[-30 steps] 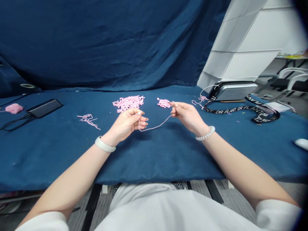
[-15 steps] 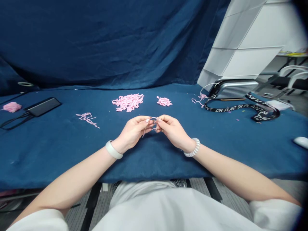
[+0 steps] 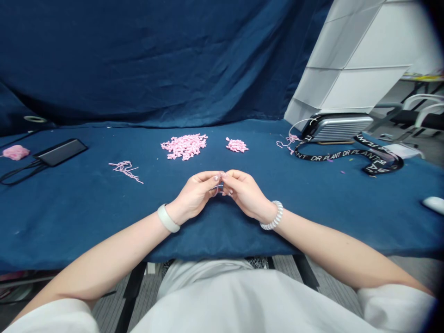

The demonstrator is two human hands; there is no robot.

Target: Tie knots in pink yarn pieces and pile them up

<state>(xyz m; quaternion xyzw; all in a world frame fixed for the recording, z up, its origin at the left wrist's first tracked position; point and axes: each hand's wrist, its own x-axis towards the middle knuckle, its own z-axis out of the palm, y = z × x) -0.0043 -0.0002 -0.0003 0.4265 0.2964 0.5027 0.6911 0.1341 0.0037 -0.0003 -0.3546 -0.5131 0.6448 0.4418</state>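
Hands: together just in front of the body, the left hand (image 3: pixel 194 196) and the right hand (image 3: pixel 247 194) meeting at the fingertips (image 3: pixel 222 178), both closed on a thin strand (image 3: pixel 218 187). Fingers hide most of it, so which hand holds which end cannot be told.

Strand: a small loop shows between the fingertips, above the near part of the cloth. Holding it up with both hands seems to keep it off the cloth and close under view for fine work.

Wrists: a plain white band (image 3: pixel 168 218) sits on the left, a white coil bracelet (image 3: pixel 272 216) on the right.

Yarn: a large heap of short pink pieces (image 3: pixel 183 146) lies far and slightly left of the hands, with a smaller heap (image 3: pixel 237 145) just right of it. Loose pink strands (image 3: pixel 124 169) lie further left, and a pink yarn ball (image 3: pixel 15 152) lies at the far left edge. These sit apart, as if sorted by state.

Surface: blue cloth (image 3: pixel 104 231) covers the table, carrying a black phone (image 3: pixel 60 152), a silver ridged case (image 3: pixel 338 128), a black lanyard (image 3: pixel 347 156) printed DR PLANT, and a white mouse (image 3: pixel 433 205).

Room: a blue backdrop (image 3: pixel 138 60) hangs behind, a white panelled structure (image 3: pixel 350 60) stands far right.
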